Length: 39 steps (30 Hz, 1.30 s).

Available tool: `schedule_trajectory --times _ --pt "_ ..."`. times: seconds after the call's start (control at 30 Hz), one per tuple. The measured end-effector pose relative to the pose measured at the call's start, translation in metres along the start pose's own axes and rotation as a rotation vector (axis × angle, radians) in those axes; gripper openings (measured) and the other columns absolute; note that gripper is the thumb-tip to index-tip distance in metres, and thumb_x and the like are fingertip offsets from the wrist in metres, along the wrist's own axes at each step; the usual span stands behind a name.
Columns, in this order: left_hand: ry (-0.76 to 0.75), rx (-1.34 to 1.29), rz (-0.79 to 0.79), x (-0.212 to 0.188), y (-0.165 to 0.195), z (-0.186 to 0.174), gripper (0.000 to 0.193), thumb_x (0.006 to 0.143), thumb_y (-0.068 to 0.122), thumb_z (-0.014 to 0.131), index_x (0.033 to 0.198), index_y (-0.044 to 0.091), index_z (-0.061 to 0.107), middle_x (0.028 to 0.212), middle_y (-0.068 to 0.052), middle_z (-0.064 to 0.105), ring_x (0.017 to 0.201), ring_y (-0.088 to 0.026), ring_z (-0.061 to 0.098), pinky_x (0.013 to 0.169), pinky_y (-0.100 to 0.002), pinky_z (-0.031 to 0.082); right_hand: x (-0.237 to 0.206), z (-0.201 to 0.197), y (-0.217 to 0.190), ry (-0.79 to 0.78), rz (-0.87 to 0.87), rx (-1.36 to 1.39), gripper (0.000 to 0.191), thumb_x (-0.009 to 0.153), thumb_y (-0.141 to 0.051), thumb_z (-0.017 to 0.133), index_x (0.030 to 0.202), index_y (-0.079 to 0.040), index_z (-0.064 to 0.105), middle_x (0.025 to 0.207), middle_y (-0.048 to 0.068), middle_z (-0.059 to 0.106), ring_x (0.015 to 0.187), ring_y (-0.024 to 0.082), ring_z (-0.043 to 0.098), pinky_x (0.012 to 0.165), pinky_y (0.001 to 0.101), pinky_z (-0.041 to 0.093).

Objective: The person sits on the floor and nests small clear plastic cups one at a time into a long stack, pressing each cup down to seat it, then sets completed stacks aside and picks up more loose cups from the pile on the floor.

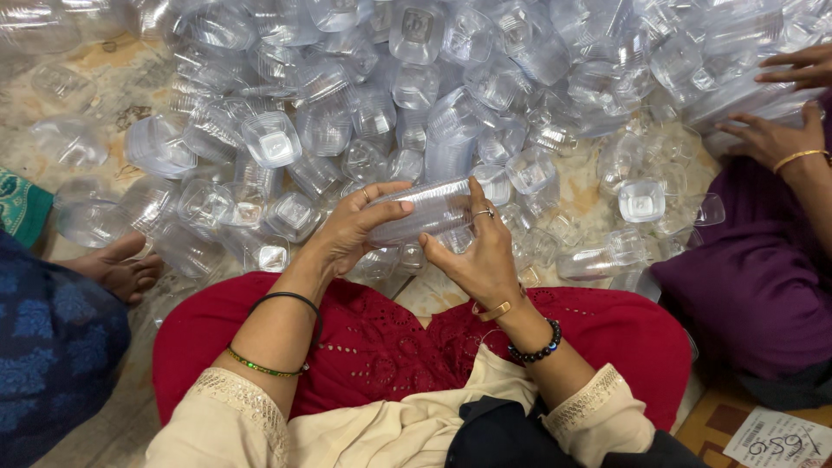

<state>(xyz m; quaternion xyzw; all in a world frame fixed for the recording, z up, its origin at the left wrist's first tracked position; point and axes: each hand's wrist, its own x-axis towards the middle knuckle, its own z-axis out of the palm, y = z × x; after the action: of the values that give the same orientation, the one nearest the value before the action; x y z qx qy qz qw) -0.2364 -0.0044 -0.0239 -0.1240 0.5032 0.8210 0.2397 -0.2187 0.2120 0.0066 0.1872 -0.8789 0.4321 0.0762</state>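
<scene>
My left hand (351, 227) and right hand (479, 256) both grip a stack of clear cups (426, 209), held sideways above my lap; left fingers wrap its near end, right fingertips press its far end; loose cups (272, 139) lie heaped on the floor (104, 78) ahead; a co-worker's hand (774, 139) rests on cups at right; a bare foot (117, 270) shows at left.

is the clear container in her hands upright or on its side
On its side: the clear container lies horizontally between the left hand and right hand.
</scene>
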Motion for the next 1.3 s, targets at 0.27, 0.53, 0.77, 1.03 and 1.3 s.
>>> schedule_trajectory --times 0.27,0.53,0.77,1.03,1.3 --pt "0.003 0.008 -0.007 0.002 0.0 0.004 0.061 0.077 0.025 0.081 0.133 0.011 0.062 0.119 -0.009 0.071 0.104 -0.021 0.071 0.087 -0.04 0.061 0.001 0.001 -0.002 0.008 0.047 -0.041 0.104 0.076 -0.028 0.087 0.152 0.016 0.031 0.126 0.027 0.062 0.117 0.035 0.065 0.099 0.0398 0.053" --pt "-0.009 -0.009 0.003 0.004 0.005 0.002 0.062 0.079 0.026 0.08 0.135 0.01 0.06 0.119 -0.009 0.071 0.104 -0.021 0.071 0.088 -0.039 0.061 0.003 0.007 -0.001 0.035 -0.06 -0.06 0.098 0.081 -0.026 0.087 0.154 0.011 0.033 0.145 0.03 0.052 0.134 0.038 0.058 0.111 0.042 0.05" --pt "-0.008 -0.001 0.004 0.004 0.006 0.002 0.064 0.078 0.026 0.08 0.136 0.008 0.059 0.12 -0.011 0.07 0.103 -0.021 0.072 0.086 -0.039 0.063 0.005 0.008 -0.001 0.012 -0.048 -0.054 0.104 0.08 -0.031 0.087 0.157 0.009 0.029 0.145 0.03 0.047 0.133 0.042 0.055 0.109 0.0444 0.051" --pt "-0.035 0.052 0.037 0.006 0.009 0.0 0.074 0.078 0.034 0.08 0.141 0.007 0.054 0.131 -0.014 0.064 0.112 -0.024 0.069 0.091 -0.041 0.061 0.005 0.015 -0.006 0.012 -0.015 -0.078 0.121 0.071 -0.042 0.093 0.158 0.006 0.023 0.145 0.032 0.038 0.134 0.044 0.048 0.108 0.0467 0.048" --pt "-0.236 0.525 -0.075 -0.018 0.022 0.012 0.096 0.076 0.057 0.07 0.156 0.019 0.035 0.146 -0.021 0.052 0.133 -0.034 0.053 0.106 -0.049 0.047 0.021 -0.038 -0.019 -0.297 -0.089 0.068 0.11 0.063 -0.044 0.096 0.147 -0.009 0.034 0.133 0.018 0.056 0.124 0.032 0.06 0.106 0.0448 0.051"
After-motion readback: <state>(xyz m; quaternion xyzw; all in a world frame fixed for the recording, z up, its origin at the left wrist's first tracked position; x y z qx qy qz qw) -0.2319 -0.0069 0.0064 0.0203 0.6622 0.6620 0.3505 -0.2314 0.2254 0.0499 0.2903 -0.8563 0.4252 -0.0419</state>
